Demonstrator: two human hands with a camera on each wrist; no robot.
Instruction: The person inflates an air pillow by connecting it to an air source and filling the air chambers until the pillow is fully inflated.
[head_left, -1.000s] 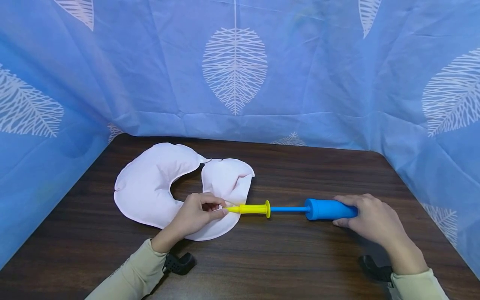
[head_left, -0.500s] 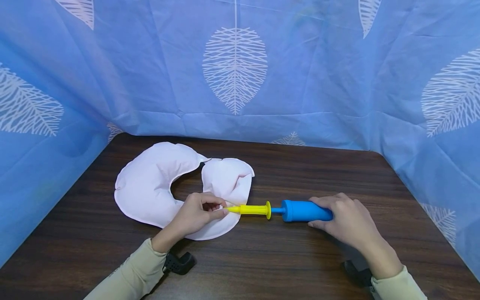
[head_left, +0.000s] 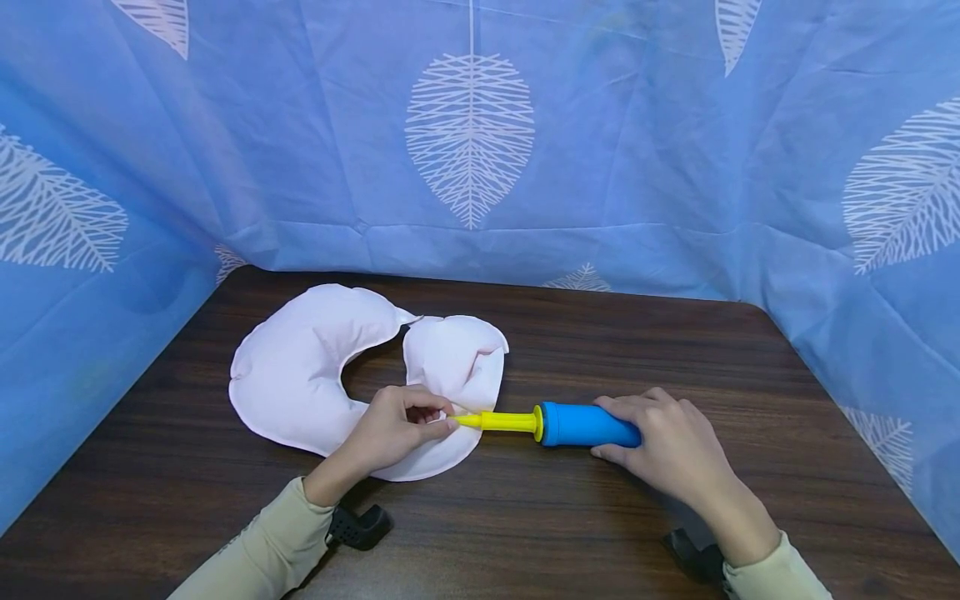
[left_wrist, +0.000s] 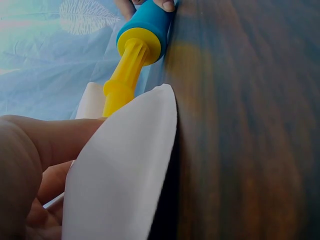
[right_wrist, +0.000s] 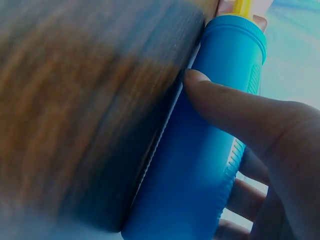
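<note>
A pale pink, U-shaped inflatable neck pillow (head_left: 285, 375) lies on the table, its left side puffed and its right side creased. My left hand (head_left: 386, 433) pinches the pillow's valve area, where the tip of the yellow nozzle meets it; the exact joint is hidden by the fingers. The nozzle belongs to a blue and yellow hand pump (head_left: 581, 424), lying level across the table. My right hand (head_left: 675, 446) grips the blue barrel, thumb on the near side, as the right wrist view also shows. The barrel's end touches the yellow flange, with no blue rod showing.
The dark wood-grain table (head_left: 555, 525) carries the pillow and pump. A blue curtain (head_left: 637, 150) with white leaf prints surrounds its back and sides. Black wrist straps with camera mounts sit at both sleeves.
My right hand has slid the blue barrel leftward along the rod until it meets the yellow flange, and the rod has disappeared inside. The left hand and pillow have stayed put.
</note>
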